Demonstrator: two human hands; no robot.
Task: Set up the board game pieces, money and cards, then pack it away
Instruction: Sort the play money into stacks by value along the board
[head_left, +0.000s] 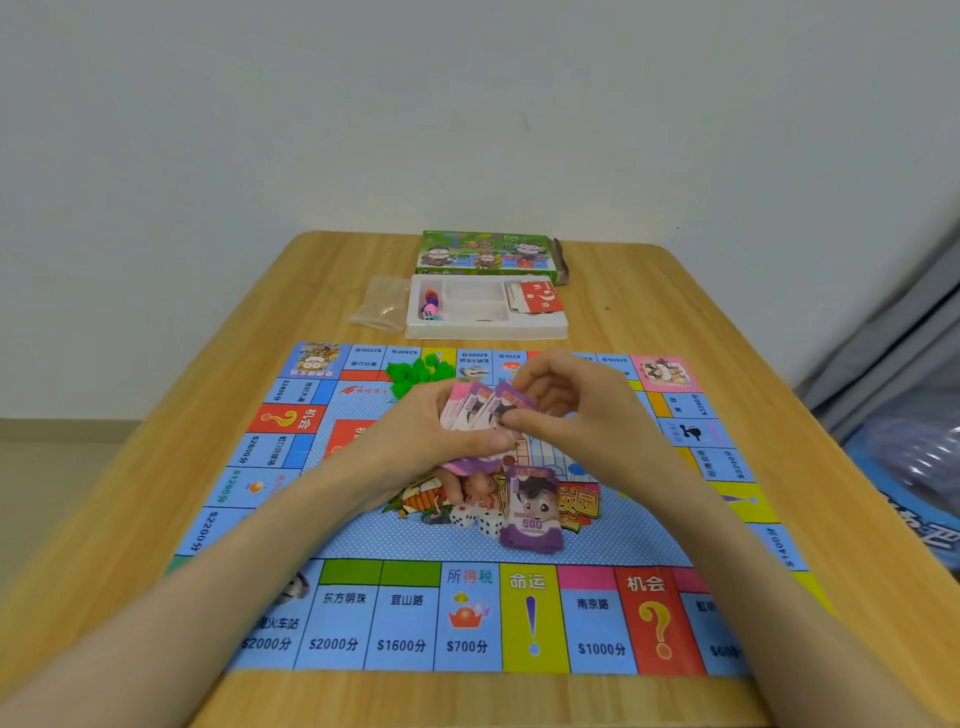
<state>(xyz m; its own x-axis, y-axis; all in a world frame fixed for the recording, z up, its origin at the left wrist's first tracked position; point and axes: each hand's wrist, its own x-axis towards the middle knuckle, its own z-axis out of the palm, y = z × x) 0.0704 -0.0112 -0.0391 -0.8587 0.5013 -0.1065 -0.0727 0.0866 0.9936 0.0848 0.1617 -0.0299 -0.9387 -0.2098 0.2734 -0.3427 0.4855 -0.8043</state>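
Play money (470, 411) is bunched in the left hand (423, 436), whose fingers curl round it, just above the middle of the game board (467, 618). The right hand (569, 400) pinches the top purple note (511, 399). A purple pile (532, 514) lies on the board beside two white dice (480, 519). Little green houses (415, 375) sit heaped near the far edge.

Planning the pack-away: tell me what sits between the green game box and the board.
The white tray lies between box and board, per the head view.
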